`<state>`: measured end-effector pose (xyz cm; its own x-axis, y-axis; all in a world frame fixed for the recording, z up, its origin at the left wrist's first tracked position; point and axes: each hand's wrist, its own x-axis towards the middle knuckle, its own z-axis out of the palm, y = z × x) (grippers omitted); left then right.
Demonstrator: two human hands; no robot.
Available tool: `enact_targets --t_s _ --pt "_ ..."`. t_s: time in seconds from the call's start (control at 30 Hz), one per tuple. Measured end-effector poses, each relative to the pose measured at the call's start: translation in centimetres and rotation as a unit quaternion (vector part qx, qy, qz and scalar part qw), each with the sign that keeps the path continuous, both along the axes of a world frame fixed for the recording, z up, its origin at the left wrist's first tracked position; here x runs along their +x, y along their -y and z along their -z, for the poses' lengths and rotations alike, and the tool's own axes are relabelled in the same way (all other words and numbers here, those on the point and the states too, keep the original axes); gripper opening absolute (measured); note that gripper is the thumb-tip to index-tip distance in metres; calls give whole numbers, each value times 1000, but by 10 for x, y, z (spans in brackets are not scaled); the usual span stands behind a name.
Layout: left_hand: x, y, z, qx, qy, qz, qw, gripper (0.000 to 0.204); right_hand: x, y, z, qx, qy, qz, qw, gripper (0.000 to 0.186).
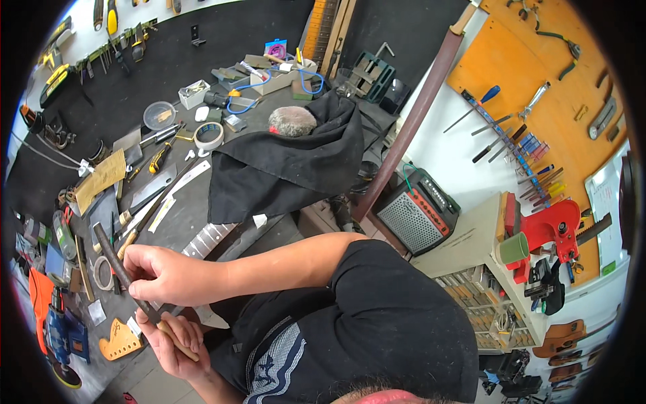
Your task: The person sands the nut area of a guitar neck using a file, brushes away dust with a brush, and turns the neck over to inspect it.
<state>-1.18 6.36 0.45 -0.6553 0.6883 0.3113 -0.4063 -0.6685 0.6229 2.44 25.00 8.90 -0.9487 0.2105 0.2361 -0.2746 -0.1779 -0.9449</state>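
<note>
A long dark file [111, 256] with a pale wooden handle [176, 342] is held slantwise in both hands. Around the handle end, the fingers of my left hand [176, 337] are curled. Higher up, my right hand [176, 273] is closed on the file's dark blade, its forearm reaching across from the right. Beneath and beside the hands lies a guitar neck with a striped fretboard [210, 240]. A pale wooden headstock [121, 341] shows to the left of my left hand; the hands hide whether the two join.
A black cloth [282, 168] with a grey fuzzy pad [293, 121] covers part of the bench. Tape rolls [208, 136], a yellow-black screwdriver [159, 157] and boxes crowd the far side. A blue drill [59, 333] is at left. An amplifier [417, 209] and drawer cabinet [484, 296] stand right.
</note>
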Motion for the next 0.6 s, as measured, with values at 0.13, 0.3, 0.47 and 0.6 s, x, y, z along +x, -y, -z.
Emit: enact_targets --t_s 0.13,0.3,0.47,0.6 --pt "-1 0 6 12 -24 -4 1000 61 -2 -2 0 -39 -17 -46 998 17" --pt "-1 -10 4 53 -42 33 997 61 8 -8 -5 -50 -9 -42 998 21" --pt "2 -17 5 52 -18 26 998 64 11 -10 0 -105 -27 -49 993 21" --pt "4 -7 2 47 24 14 999 65 5 -9 1 -114 -1 -89 990 21"
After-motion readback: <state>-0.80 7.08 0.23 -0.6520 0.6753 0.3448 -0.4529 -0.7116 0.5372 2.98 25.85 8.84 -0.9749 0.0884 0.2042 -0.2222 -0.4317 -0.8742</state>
